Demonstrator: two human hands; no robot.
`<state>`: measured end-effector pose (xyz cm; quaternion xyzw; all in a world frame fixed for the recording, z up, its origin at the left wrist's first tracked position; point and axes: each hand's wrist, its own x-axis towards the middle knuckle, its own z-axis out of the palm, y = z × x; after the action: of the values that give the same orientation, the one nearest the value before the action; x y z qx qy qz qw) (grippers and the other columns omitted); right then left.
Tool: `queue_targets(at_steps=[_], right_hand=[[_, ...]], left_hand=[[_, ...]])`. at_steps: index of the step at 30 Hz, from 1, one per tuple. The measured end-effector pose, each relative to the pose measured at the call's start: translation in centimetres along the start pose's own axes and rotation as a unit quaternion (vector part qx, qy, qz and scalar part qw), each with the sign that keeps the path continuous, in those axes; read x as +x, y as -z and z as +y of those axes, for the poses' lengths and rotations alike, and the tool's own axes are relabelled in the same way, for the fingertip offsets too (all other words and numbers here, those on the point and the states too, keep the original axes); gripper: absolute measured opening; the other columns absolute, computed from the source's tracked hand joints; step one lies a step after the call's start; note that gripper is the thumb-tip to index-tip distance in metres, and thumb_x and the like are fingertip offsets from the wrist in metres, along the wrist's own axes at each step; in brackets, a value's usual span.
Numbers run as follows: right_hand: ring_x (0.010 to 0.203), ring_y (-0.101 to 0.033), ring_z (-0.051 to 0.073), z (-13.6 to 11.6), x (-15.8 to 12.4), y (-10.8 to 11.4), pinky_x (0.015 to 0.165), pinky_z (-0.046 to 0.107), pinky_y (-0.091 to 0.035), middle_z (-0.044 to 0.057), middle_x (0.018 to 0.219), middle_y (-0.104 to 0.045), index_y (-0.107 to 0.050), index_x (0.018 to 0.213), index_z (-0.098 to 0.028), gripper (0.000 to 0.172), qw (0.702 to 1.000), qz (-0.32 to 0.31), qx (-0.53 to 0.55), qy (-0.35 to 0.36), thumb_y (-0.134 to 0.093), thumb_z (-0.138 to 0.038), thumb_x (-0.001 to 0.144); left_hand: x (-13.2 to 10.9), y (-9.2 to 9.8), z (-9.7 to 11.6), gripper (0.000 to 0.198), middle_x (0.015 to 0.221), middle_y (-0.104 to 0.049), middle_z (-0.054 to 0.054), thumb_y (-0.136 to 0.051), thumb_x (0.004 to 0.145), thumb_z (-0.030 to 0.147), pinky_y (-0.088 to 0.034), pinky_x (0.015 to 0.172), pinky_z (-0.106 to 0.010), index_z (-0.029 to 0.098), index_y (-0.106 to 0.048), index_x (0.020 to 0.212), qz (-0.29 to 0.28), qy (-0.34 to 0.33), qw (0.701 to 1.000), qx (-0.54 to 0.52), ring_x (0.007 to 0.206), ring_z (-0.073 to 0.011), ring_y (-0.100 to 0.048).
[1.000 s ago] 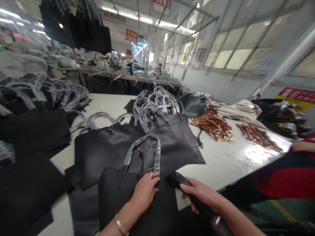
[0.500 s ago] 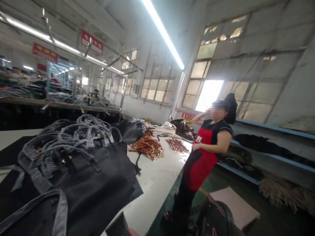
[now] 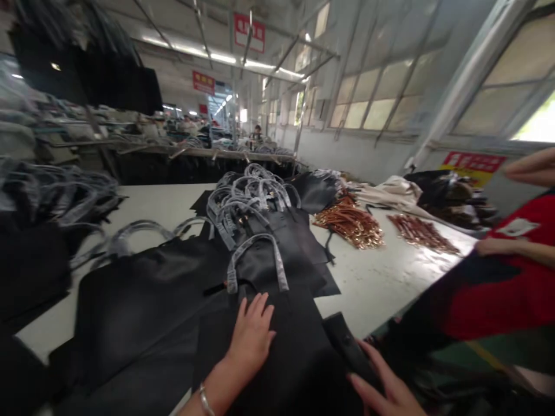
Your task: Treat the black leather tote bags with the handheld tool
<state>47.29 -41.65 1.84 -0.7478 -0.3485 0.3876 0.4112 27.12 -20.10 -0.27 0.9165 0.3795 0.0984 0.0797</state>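
Observation:
My left hand (image 3: 251, 335) lies flat, fingers stretched out, on a black leather handbag (image 3: 281, 358) at the near table edge. The bag's plastic-wrapped handle (image 3: 256, 261) arches just beyond my fingertips. My right hand (image 3: 384, 387) is at the bottom right, fingers extended along a narrow black leather piece (image 3: 347, 346) that juts off the bag's right side; I cannot see whether it grips that piece. A silver bracelet (image 3: 206, 398) is on my left wrist.
More black bags with wrapped handles (image 3: 249, 196) are piled across the white table (image 3: 381, 283). Two heaps of brown straps with gold clasps (image 3: 349, 222) lie at the right. A person in a red apron (image 3: 498, 283) stands close on my right.
The view swung right toward the person in the red apron, then came back down to the table. My left hand now lies flatter on the bag; my right hand sits lower on the black piece.

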Motion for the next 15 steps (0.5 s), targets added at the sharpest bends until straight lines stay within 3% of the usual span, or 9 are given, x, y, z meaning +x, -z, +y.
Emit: queue_targets(at_steps=[3, 6, 10, 15], right_hand=[[0.042, -0.057, 0.016, -1.7, 2.0, -1.3, 0.039, 0.020, -0.044, -0.006, 0.047, -0.055, -0.023, 0.145, -0.015, 0.082, 0.996, -0.077, 0.002, -0.049, -0.053, -0.059, 0.083], [0.039, -0.055, 0.012, -3.7, 4.2, -2.7, 0.035, 0.017, -0.041, -0.003, 0.059, -0.060, -0.030, 0.141, -0.017, 0.076, 0.991, -0.120, 0.014, -0.064, -0.056, -0.054, 0.081], [0.037, -0.055, 0.007, -5.3, 6.5, -3.5, 0.032, 0.016, -0.042, 0.003, 0.086, -0.062, -0.040, 0.132, -0.022, 0.059, 0.976, -0.182, 0.023, -0.120, -0.057, -0.047, 0.082], [0.037, -0.055, 0.007, -5.5, 8.8, -4.4, 0.030, 0.016, -0.041, 0.001, 0.085, -0.061, -0.045, 0.126, -0.022, 0.049, 0.965, -0.209, 0.050, -0.152, -0.055, -0.046, 0.085]], left_hand=[[-3.2, -0.4, -2.0, 0.051, 0.148, -0.040, -0.010, -0.059, 0.080, 0.026, -0.021, 0.113, -0.057, 0.021, -0.055, 0.130, -0.005, 0.066, 0.998, -0.006, 0.139, -0.0309, -0.030], [-5.0, -1.7, -4.9, 0.051, 0.149, -0.037, -0.009, -0.060, 0.081, 0.033, -0.024, 0.110, -0.060, 0.028, -0.053, 0.132, -0.005, 0.103, 0.994, -0.019, 0.139, -0.0332, -0.029], [-5.4, -3.9, -6.8, 0.052, 0.153, -0.031, -0.004, -0.058, 0.085, 0.038, -0.024, 0.111, -0.060, 0.036, -0.047, 0.136, 0.028, 0.057, 0.998, -0.010, 0.140, -0.0322, -0.026], [-5.4, -5.0, -7.0, 0.052, 0.152, -0.032, 0.001, -0.059, 0.086, 0.031, -0.028, 0.107, -0.062, 0.043, -0.045, 0.135, 0.045, -0.010, 0.999, 0.015, 0.139, -0.0356, -0.027]])
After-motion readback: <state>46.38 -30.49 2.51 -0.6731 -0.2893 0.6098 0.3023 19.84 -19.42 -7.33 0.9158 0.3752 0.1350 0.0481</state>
